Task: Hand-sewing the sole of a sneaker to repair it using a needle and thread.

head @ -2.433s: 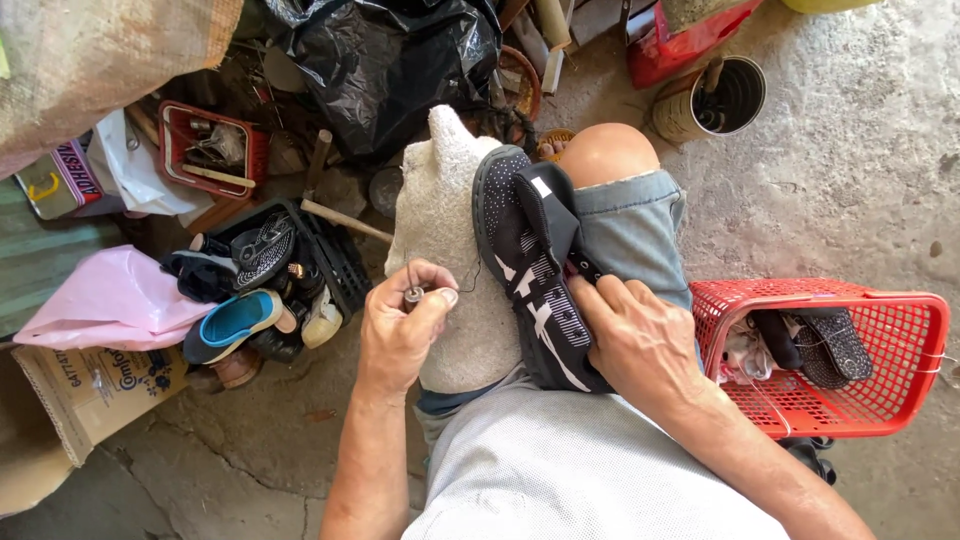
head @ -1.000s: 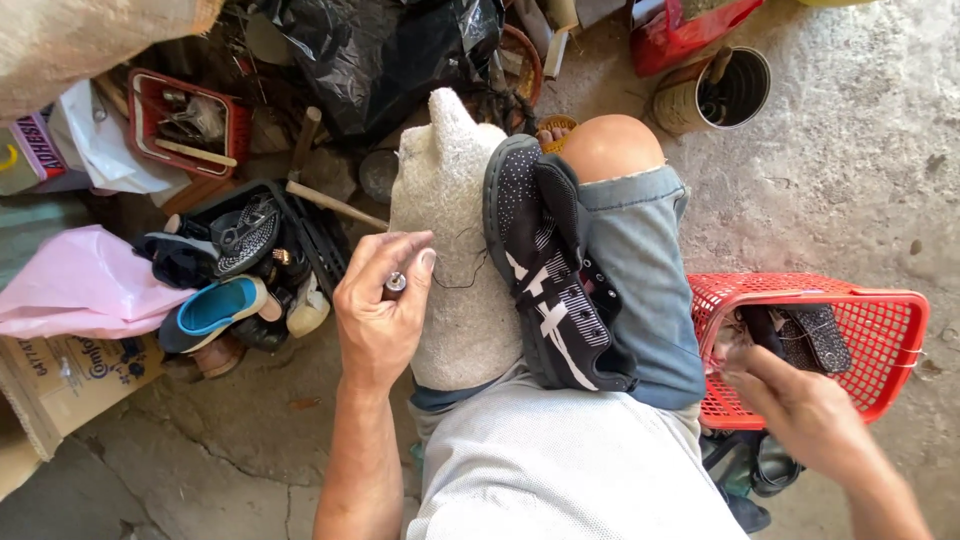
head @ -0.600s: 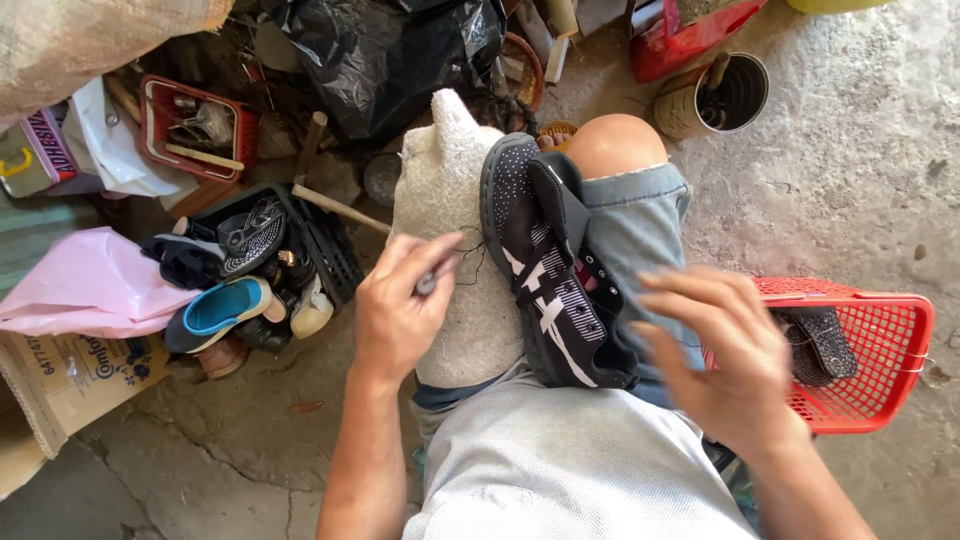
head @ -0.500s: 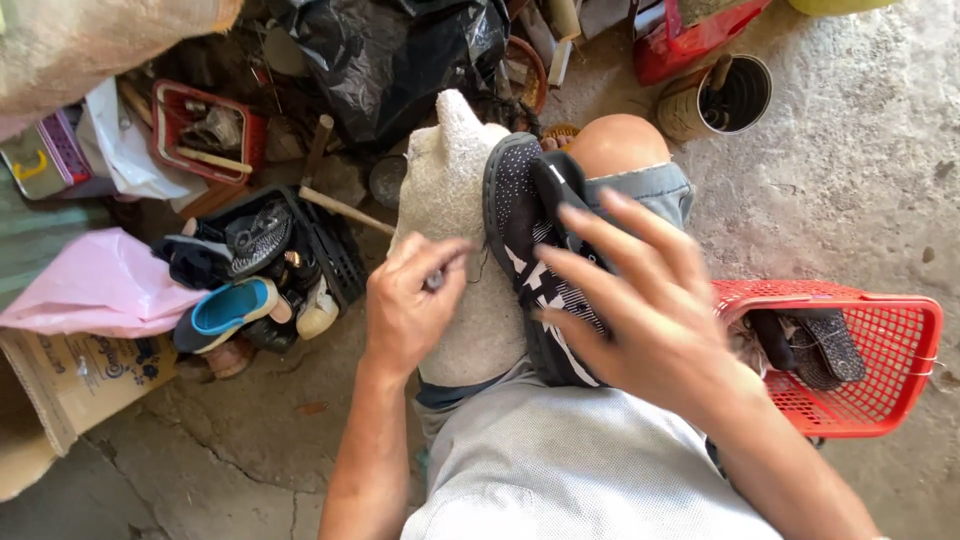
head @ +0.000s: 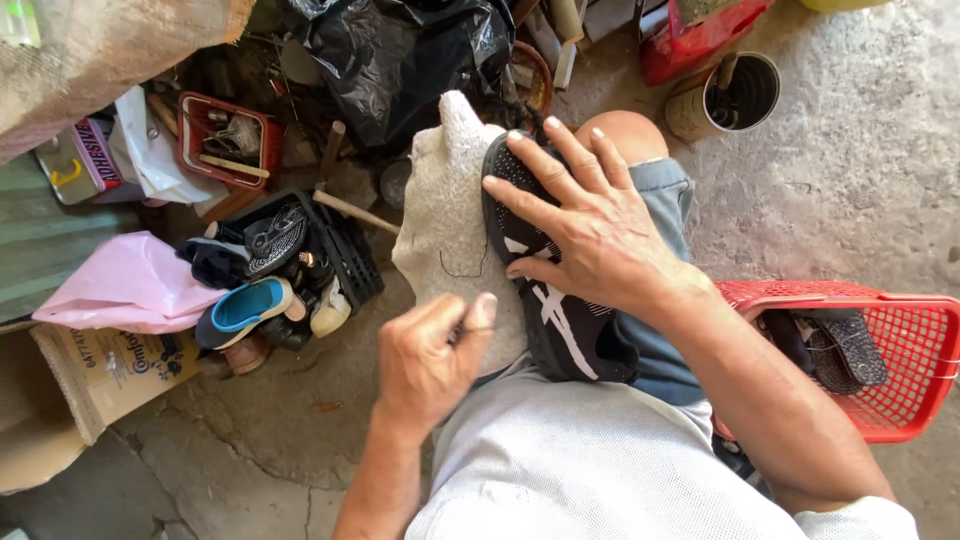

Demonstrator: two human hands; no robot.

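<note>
Right hand lies spread flat on the black shoe (soft, light; best held at the sole); left hand pinches thread.

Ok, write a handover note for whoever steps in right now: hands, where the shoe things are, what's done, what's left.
Left hand: closed, pinching something small; a dark thread loops over the pale cloth just ahead of it. What it pinches is too small to tell.
Right hand: open, fingers spread, pressing flat on the black shoe.
The shoe lies on the lap, beside the cloth.
Red basket at the right side holds a dark shoe part.
Done: shoe steadied, thread out.
Left: any stitching; no seam shows worked.
</note>
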